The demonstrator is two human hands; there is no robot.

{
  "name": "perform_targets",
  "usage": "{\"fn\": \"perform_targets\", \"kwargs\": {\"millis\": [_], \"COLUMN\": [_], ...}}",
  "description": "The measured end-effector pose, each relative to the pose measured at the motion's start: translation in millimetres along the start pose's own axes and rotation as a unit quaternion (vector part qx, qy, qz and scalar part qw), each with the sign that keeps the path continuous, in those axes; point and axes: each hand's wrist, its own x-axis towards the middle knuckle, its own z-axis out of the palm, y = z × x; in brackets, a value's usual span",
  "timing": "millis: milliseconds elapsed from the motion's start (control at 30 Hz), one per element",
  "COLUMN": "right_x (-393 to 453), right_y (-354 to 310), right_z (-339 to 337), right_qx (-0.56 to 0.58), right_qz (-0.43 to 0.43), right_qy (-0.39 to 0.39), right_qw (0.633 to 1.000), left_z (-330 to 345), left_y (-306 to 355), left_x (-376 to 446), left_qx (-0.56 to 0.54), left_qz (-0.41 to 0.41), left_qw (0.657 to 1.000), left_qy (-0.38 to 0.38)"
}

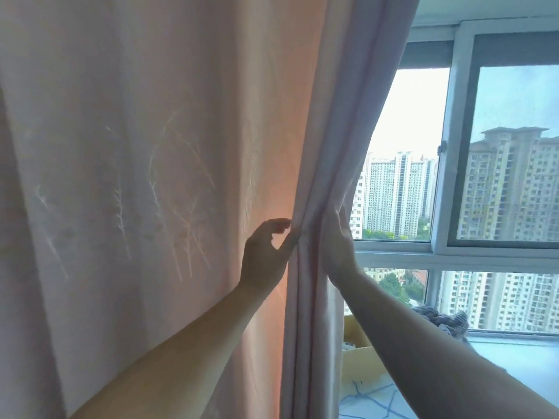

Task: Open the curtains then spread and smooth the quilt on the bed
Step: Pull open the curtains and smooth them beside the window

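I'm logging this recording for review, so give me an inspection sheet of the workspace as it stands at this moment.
Surface: window ledge, pale, partly bare.
Job's things: pink curtain covers the left; its bunched edge is gathered at centre. Quilt and bed not in view.
Clutter: cardboard box and a grey bundle on the ledge.
Grippers: left hand pinches the bunched edge; right hand lies against it, fingers hidden in the folds.
Cables: nothing seen.
Surroundings: window, apartment towers outside, daylight.

Both hands are holding the pink curtain (317, 146) edge in the middle: left hand (266, 252) pinching, right hand (337, 240) gripping.
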Motion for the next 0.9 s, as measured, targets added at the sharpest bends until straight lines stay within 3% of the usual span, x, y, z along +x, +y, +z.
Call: {"fn": "perform_targets", "kwargs": {"millis": [67, 100, 233, 333, 433, 567, 633, 767, 900], "right_x": [5, 7, 27, 40, 48, 51, 47, 36, 14], "right_y": [2, 0, 8, 11, 21, 22, 17, 8, 4], "right_z": [11, 17, 19, 28, 48, 84, 99, 109, 116], "right_qx": [-0.042, -0.065, -0.043, 0.008, 0.004, -0.022, -0.037, -0.061, -0.049], "right_qz": [-0.050, -0.075, -0.118, -0.096, -0.094, -0.126, -0.130, -0.120, -0.100], "right_qy": [-0.007, -0.010, 0.019, -0.015, -0.074, -0.147, -0.194, -0.258, -0.240], "right_qw": [0.998, 0.995, 0.992, 0.995, 0.993, 0.981, 0.972, 0.957, 0.964], "left_z": [-8, -12, -21, -27, -34, -37, -39, -62, -79], "left_y": [-3, -3, 0, 5, 5, 21, 20, 29, 44], "left_x": [6, 12, 32, 44, 49, 30, 26, 16, 0], "left_qx": [0.089, 0.110, 0.089, -0.008, -0.135, -0.329, -0.357, -0.315, -0.211], "left_qz": [0.049, 0.030, -0.064, -0.123, -0.209, -0.243, -0.239, -0.246, -0.242], "left_qw": [0.991, 0.988, 0.990, 0.989, 0.967, 0.912, 0.903, 0.916, 0.947], "left_qy": [0.089, 0.105, 0.090, 0.085, 0.060, -0.020, -0.019, 0.027, -0.001]}}
